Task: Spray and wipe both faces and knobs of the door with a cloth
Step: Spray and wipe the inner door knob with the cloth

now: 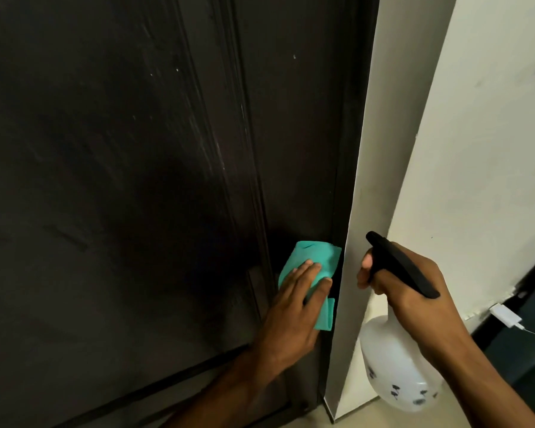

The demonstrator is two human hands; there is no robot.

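A dark brown door (pixel 121 180) with raised moulding fills the left and middle of the head view. My left hand (pixel 294 307) presses a teal cloth (pixel 314 257) flat against the door's lower right stile, fingers straight, close to the frame edge. My right hand (pixel 411 291) grips the black trigger head of a white spray bottle (pixel 393 366), held to the right of the frame with its nozzle pointing up and left. No knob is visible.
A white door frame jamb (pixel 377 180) runs down right of the door. A pale wall (pixel 476 149) lies beyond it. A white charger plug with a cable (pixel 507 316) sits low at the right, over a dark floor area.
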